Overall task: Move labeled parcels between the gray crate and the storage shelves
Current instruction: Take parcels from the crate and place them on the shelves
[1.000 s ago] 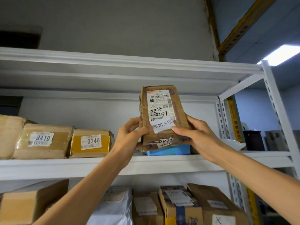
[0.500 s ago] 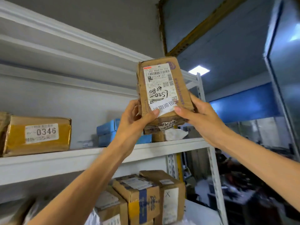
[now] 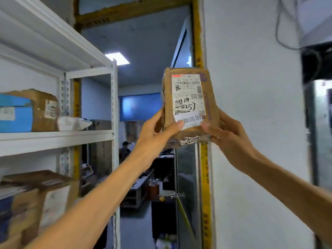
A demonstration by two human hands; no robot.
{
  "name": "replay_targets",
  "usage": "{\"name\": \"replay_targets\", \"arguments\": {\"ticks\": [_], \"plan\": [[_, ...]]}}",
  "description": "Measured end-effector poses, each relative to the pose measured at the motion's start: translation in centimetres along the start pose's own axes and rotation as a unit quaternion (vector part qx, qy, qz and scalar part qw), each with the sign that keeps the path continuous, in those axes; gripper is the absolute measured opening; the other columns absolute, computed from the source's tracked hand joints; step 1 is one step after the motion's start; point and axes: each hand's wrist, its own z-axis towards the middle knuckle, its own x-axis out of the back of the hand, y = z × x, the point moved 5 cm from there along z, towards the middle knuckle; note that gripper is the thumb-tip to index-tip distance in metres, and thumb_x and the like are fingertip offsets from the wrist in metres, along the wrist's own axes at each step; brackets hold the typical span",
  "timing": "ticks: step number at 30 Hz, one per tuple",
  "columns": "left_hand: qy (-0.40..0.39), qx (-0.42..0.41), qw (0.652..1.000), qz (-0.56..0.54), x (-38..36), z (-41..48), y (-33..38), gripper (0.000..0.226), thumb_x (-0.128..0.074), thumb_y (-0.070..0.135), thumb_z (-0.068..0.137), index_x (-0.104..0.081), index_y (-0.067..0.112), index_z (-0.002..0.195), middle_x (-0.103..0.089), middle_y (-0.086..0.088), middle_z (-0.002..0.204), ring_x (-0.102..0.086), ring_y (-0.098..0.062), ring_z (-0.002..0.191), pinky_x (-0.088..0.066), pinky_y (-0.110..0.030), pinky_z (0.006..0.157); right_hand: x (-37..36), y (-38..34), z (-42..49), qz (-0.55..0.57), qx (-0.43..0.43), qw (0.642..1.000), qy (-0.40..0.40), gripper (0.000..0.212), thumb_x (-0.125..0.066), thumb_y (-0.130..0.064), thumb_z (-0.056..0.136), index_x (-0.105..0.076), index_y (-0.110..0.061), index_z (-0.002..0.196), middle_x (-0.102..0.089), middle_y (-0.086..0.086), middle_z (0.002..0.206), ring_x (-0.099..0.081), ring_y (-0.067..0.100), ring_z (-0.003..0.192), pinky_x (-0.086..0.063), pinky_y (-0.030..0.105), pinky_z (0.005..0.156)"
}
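Change: since a second ago the parcel has swung off the shelf face and now hangs in open air to the right of the shelving, in front of a doorway and a white wall.
Left hand: the left hand clamps the parcel's lower left edge, thumb laid across the bottom of the white label, fingers out of sight behind the cardboard.
Right hand: the right hand grips the lower right corner in the same way, so the parcel is carried by both hands at its base.
Parcel: upright, label facing the camera, handwritten digits readable though the label looks turned upside down; the cardboard is creased and torn along its left side; it touches nothing but the two hands.
Shelving: to the left of the parcel and well apart from it; a blue box, a brown box and a white bag sit on the middle level, blurred cartons below.
Beyond: past the parcel, through the doorway, a dim room with dark furniture and a seated person, too small to tell more.
Gray crate: not in view.
Meaning: judged from the parcel leaving the shelf side, this looks like the carry leg of a shelf-to-crate move; putting it down is not yet done.
Risk: the torn left edge could give under a tight pinch.
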Motion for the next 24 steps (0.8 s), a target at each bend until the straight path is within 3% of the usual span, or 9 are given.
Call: {"name": "replay_targets", "arguments": {"ticks": [3,8,13,21,24], "plan": [[-0.044,0.016,0.998,-0.047,-6.8,0.1,-2.2,0.050,-0.069,0.028,0.082,-0.057,0.027,0.130,-0.070,0.014,0.114,-0.065,-0.003,0.104,-0.051,-0.011,0.078,6.1,-1.0,-3.4,-0.053,-0.043,0.997,0.038,0.050,-0.057,-0.009,0.090,-0.050,-0.020,0.139,-0.066,0.001,0.125,-0.063,0.024,0.113,-0.053,0.025,0.082],[-0.119,0.033,0.982,-0.143,-17.7,-0.8,-4.4,0.044,-0.068,0.025,0.086,-0.056,0.036,0.127,-0.070,0.022,0.106,-0.065,0.002,0.100,-0.051,-0.010,0.074,14.8,-2.9,-9.2,-0.141,-0.099,0.978,0.117,0.052,-0.057,-0.004,0.092,-0.048,-0.022,0.140,-0.069,0.000,0.120,-0.064,0.022,0.112,-0.053,0.027,0.087],[-0.192,0.027,0.961,-0.197,-27.2,-1.3,-5.5,0.047,-0.063,0.023,0.091,-0.052,0.033,0.136,-0.067,0.015,0.120,-0.063,-0.001,0.107,-0.051,-0.011,0.077,21.5,-5.3,-14.1,-0.212,-0.124,0.952,0.184,0.047,-0.055,-0.001,0.094,-0.050,-0.019,0.137,-0.069,-0.001,0.120,-0.066,0.020,0.109,-0.055,0.029,0.088],[-0.305,0.054,0.914,-0.262,-42.2,-3.1,-8.2,0.045,-0.061,0.024,0.092,-0.052,0.033,0.136,-0.066,0.014,0.122,-0.061,0.002,0.107,-0.050,-0.012,0.080,32.2,-7.7,-22.3,-0.289,-0.161,0.883,0.334,0.041,-0.069,-0.001,0.083,-0.056,-0.014,0.120,-0.069,0.009,0.112,-0.070,0.026,0.093,-0.057,0.031,0.068],[-0.339,0.071,0.895,-0.281,-47.2,-4.1,-9.3,0.044,-0.061,0.022,0.092,-0.053,0.035,0.134,-0.066,0.018,0.119,-0.061,0.006,0.105,-0.050,-0.011,0.079,35.3,-7.8,-25.3,-0.305,-0.175,0.863,0.363,0.037,-0.069,0.001,0.083,-0.054,-0.010,0.115,-0.071,0.008,0.110,-0.070,0.027,0.097,-0.058,0.035,0.069]]}}
